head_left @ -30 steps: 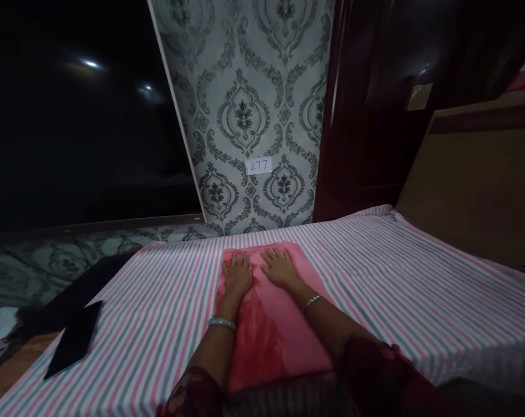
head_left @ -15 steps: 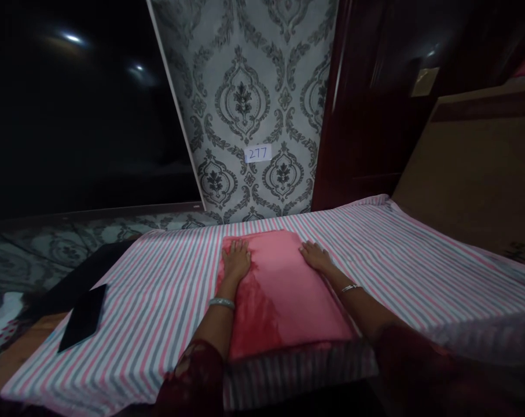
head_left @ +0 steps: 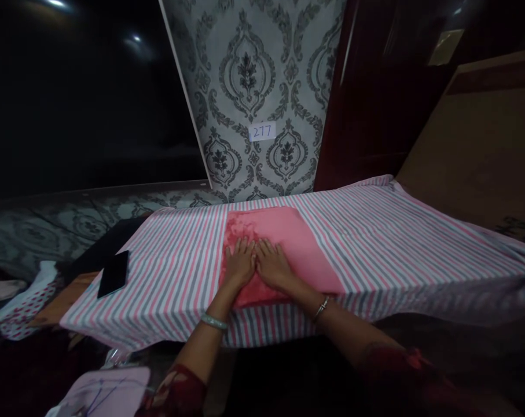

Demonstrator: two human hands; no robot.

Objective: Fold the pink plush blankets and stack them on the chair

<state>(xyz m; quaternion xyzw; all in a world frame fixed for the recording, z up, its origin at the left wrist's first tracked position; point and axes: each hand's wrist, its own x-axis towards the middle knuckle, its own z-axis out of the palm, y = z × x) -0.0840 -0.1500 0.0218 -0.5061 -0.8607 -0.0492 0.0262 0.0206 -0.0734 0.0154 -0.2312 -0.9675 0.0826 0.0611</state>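
A folded cloth (head_left: 305, 243) lies on the table, pink and smooth on its right part, darker red and plush on its left. My left hand (head_left: 240, 262) rests flat on the plush part, fingers stretched out. Beside it my right hand (head_left: 271, 263) also lies flat on the cloth, fingers extended, the two hands close together at the thumbs. Nothing is gripped in either hand. Both palms hide a patch of the cloth where the two colours meet.
A striped tablecloth (head_left: 384, 231) covers the table and hangs over its front edge. A dark phone (head_left: 113, 274) lies at the left. Behind stand a large black screen (head_left: 84, 104), a patterned wall (head_left: 262, 75) and, at right, a brown cardboard panel (head_left: 496, 139).
My right hand has moved left from the cloth's right edge to beside my left hand. Both hands sit nearer the cloth's middle. The view has tipped downward.
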